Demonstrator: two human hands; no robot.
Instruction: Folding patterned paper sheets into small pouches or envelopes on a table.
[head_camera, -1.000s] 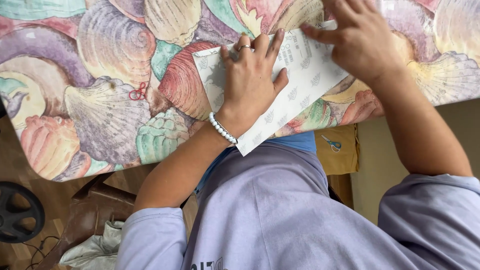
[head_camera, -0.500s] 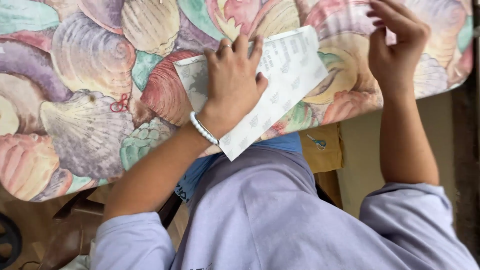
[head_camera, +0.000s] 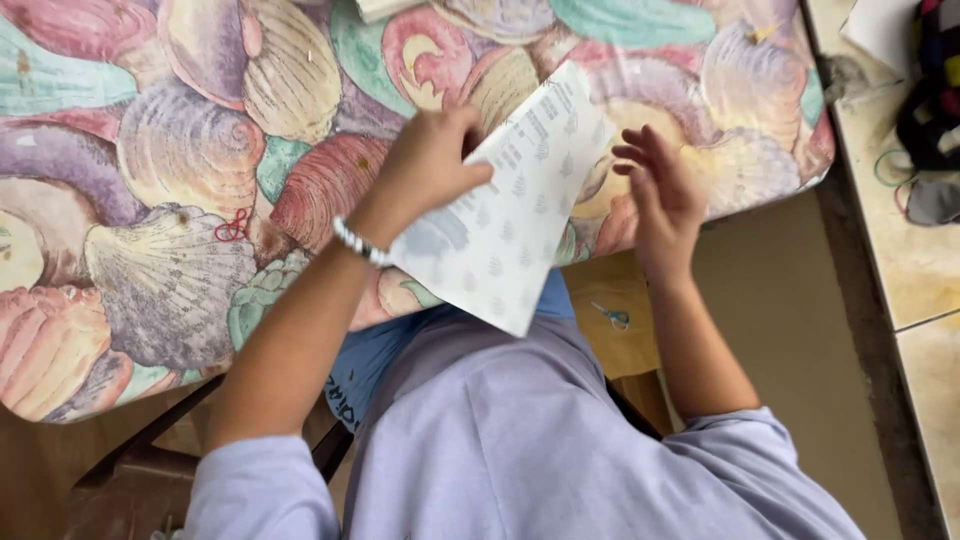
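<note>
A sheet (head_camera: 505, 235) of white paper, printed with rows of small grey marks, is held by the left hand (head_camera: 432, 165). The sheet is pinched at its upper left edge: the thumb is laid on the upper face and the other fingers are curled out of sight behind it. The sheet is lifted off the table (head_camera: 150, 180) and tilted, one corner pointing up and away, the opposite corner hanging past the near table edge, over the lap. A beaded bracelet (head_camera: 360, 243) is worn on the left wrist.

The right hand (head_camera: 660, 195) is held just beside the right edge of the sheet, apart from it. Its fingers (head_camera: 635, 150) are spread and slightly bent, and nothing is grasped. The palm is turned toward the sheet.

The table is covered with a cloth bearing large seashells in pink, lilac, cream and teal. A small red loop (head_camera: 232, 228) lies on the cloth, well to the left of the sheet. A lilac short-sleeved shirt (head_camera: 520, 440) is worn over blue fabric (head_camera: 385, 350) at the lap. Beneath the table edge, a brown surface is seen on which blue-handled scissors (head_camera: 610, 316) lie. A tiled counter (head_camera: 900, 240) runs along the right side, with dark items at its far end.
</note>
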